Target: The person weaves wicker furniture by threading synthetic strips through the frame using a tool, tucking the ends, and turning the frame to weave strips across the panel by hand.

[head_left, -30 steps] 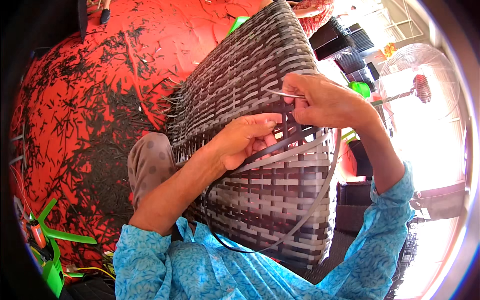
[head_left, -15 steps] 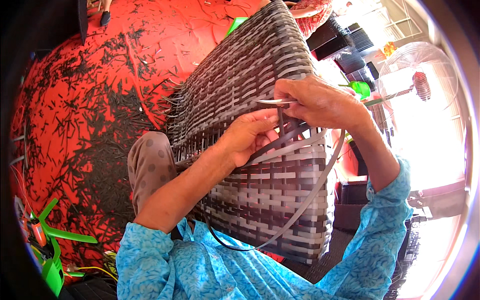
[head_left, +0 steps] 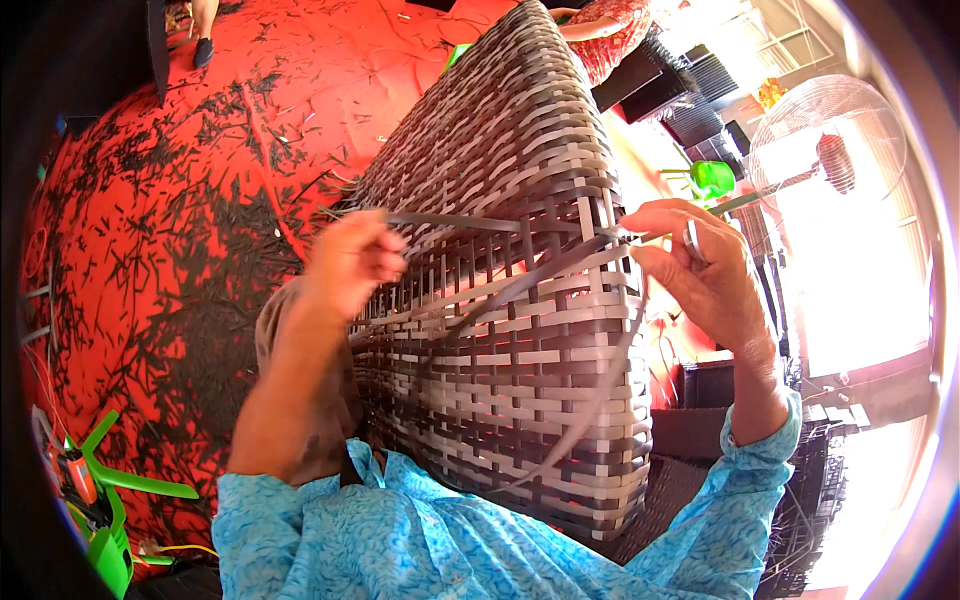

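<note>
A woven panel or furniture piece [head_left: 500, 110] in grey and brown flat strips stands tilted before me, with a loosely woven gap across its middle. My left hand [head_left: 350, 262], slightly blurred, is closed at the left of this gap on a dark flat weaving strip [head_left: 455, 221], drawn nearly straight toward the right edge. At that edge my right hand [head_left: 705, 275] pinches a strip between thumb and forefinger. A small silvery tool [head_left: 693, 241] is tucked among its fingers; its full shape is hidden. A loose grey strip [head_left: 590, 415] loops down across the lower weave.
Dark strip scraps [head_left: 215, 330] litter the red floor covering [head_left: 330, 60]. Green plastic legs [head_left: 140, 485] stand at lower left. A large fan [head_left: 830, 150] and a green plastic seat [head_left: 712, 180] are at right. Another person's patterned sleeve [head_left: 610, 40] shows beyond the panel.
My left hand has moved left from the middle of the weave, pulling a strip out straight. My right hand has shifted right to the panel's edge, and the tool now lies back among its fingers.
</note>
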{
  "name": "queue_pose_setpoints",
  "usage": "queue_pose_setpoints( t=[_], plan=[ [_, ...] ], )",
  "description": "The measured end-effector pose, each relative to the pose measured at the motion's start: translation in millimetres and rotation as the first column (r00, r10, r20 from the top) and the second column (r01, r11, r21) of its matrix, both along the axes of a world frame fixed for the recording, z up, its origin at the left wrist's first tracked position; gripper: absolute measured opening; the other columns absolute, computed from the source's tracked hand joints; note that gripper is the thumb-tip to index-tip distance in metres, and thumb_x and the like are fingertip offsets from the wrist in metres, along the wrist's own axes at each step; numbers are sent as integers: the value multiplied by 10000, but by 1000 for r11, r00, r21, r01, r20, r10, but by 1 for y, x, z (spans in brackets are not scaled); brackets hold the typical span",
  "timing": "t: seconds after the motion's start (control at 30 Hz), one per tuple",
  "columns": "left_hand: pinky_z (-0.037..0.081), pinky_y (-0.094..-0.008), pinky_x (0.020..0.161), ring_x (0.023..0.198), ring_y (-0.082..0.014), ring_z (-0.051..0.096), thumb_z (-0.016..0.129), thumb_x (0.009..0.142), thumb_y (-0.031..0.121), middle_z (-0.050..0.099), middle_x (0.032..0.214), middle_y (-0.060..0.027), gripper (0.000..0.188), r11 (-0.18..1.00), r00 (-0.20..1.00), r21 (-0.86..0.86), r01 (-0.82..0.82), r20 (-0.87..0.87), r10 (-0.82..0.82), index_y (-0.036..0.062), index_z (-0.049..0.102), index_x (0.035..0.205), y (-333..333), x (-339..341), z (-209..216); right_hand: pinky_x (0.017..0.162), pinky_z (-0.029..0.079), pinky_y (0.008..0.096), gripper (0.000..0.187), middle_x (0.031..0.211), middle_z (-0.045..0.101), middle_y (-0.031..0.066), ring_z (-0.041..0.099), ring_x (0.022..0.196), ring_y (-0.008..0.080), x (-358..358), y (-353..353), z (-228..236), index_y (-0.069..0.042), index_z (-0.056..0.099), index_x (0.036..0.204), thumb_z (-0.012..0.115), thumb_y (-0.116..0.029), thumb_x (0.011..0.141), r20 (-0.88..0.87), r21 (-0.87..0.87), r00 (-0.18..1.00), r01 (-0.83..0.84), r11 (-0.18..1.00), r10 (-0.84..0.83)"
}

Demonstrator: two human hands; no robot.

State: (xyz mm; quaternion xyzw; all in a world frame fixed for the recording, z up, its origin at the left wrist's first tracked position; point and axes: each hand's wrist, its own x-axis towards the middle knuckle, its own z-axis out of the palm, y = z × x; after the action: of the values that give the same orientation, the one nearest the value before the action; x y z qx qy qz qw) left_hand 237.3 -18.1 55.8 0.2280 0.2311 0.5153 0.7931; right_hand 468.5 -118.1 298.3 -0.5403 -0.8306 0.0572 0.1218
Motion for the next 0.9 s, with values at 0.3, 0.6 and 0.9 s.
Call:
queue_pose_setpoints(
  t=[0.3, 0.6, 0.9],
  plan=[
    [466, -274, 724, 922, -186, 535, 454, 875, 64, 514, 1096, -108, 327, 682, 681, -110, -723, -276, 678, 50, 409, 1199, -11, -503, -257, 552, 363, 158, 150, 848, 564, -11, 463, 646, 11, 2, 12, -18, -23, 612, 995, 546, -90, 879, -321, -31, 942, 97, 995, -102],
    [458, -325, 662, 686, -216, 534, 627, 800, 220, 581, 776, -79, 278, 691, -394, 399, -603, -902, 178, -18, 575, 933, -173, -588, -339, 633, 379, 167, 168, 975, 554, 7, 468, 710, 18, 17, 0, -7, -17, 609, 1019, 546, -91, 882, -474, -236, 851, 127, 964, -228],
    [440, -277, 746, 800, -186, 565, 590, 790, 59, 589, 844, -88, 87, 631, 566, 754, 183, -605, 559, 1, 614, 849, -41, -45, 11, 526, 348, 204, 272, 1062, 569, 63, 429, 603, 50, 32, -11, 2, -46, 639, 985, 669, -40, 714, -372, -321, 925, -209, 924, 79]
  ],
)
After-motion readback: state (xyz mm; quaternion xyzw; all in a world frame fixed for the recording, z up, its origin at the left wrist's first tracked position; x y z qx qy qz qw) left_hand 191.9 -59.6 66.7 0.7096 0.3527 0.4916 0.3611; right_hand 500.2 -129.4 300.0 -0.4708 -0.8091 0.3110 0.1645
